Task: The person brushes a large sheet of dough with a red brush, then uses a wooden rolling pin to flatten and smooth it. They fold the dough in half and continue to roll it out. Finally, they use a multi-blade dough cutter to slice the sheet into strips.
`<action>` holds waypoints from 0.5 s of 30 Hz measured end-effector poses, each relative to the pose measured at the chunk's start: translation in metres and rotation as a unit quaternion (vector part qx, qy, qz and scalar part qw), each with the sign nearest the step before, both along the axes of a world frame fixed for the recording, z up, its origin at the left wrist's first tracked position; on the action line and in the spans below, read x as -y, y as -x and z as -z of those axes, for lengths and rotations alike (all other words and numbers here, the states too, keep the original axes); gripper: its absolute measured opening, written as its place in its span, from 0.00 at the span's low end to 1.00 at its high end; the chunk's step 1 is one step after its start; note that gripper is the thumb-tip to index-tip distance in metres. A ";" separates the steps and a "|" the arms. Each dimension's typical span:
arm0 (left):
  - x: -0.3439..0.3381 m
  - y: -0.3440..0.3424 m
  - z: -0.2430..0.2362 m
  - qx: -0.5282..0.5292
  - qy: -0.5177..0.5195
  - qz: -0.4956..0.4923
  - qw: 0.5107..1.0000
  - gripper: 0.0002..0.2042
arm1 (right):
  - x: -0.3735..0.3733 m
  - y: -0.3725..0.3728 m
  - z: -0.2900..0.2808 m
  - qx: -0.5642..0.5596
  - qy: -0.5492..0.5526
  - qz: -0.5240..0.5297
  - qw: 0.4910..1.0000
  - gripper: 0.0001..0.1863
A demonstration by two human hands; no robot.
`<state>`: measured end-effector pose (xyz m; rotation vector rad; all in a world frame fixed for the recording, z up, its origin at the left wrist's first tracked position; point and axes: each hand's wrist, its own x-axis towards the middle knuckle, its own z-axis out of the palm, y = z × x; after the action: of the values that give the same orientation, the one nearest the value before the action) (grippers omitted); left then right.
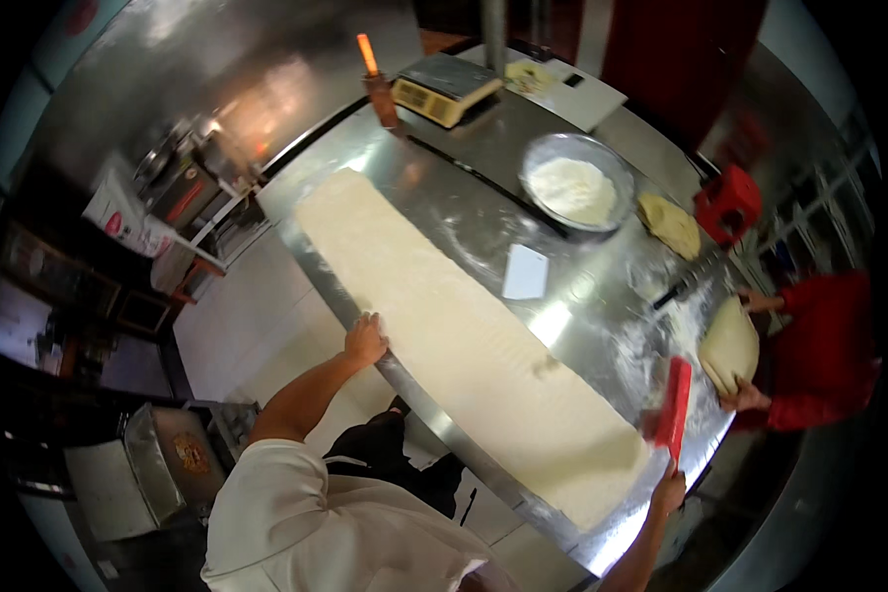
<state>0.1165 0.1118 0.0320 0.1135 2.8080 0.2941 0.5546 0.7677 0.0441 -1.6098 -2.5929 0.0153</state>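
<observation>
A long, flat sheet of pale dough (464,345) stretches diagonally across the steel table (444,197). My left hand (366,340) lies at the sheet's near edge, fingers extended and touching the dough. In my right hand (670,490) is the handle of a red brush (673,405), raised over the floury right end of the table, just beyond the sheet's end. The brush's left side is blurred. A white dough scraper (525,272) lies on the steel beyond the sheet.
At the right, a person in red sleeves holds a dough lump (730,345). Farther back are a metal bowl (577,183) of flour, yellowish dough (670,225), a red box-like object (728,204), a scale (447,89) and a thin dark rod (474,173). Flour (641,360) dusts the right side.
</observation>
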 end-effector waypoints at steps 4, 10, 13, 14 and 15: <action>0.131 0.055 0.014 -0.056 0.039 -0.140 0.988 0.33 | 0.071 0.027 -0.014 -0.128 0.021 -0.062 0.990 0.27; 0.243 0.242 0.029 -0.079 -0.063 -0.206 0.973 0.29 | 0.279 0.103 -0.029 -0.234 0.095 -0.116 0.961 0.15; 0.294 0.341 0.055 -0.132 -0.140 -0.199 0.961 0.28 | 0.437 0.216 -0.039 -0.235 0.227 -0.129 0.936 0.13; 0.315 0.365 0.066 -0.150 -0.166 -0.193 0.955 0.28 | 0.491 0.255 -0.043 -0.251 0.294 -0.127 0.913 0.13; 0.327 0.392 0.073 -0.180 -0.169 -0.183 0.952 0.26 | 0.528 0.298 -0.033 -0.223 0.366 -0.170 0.887 0.14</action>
<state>-0.2751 -0.2154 -0.0412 -0.3143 3.0944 0.9271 0.2568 0.2397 0.0767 -1.0410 -2.5520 1.3518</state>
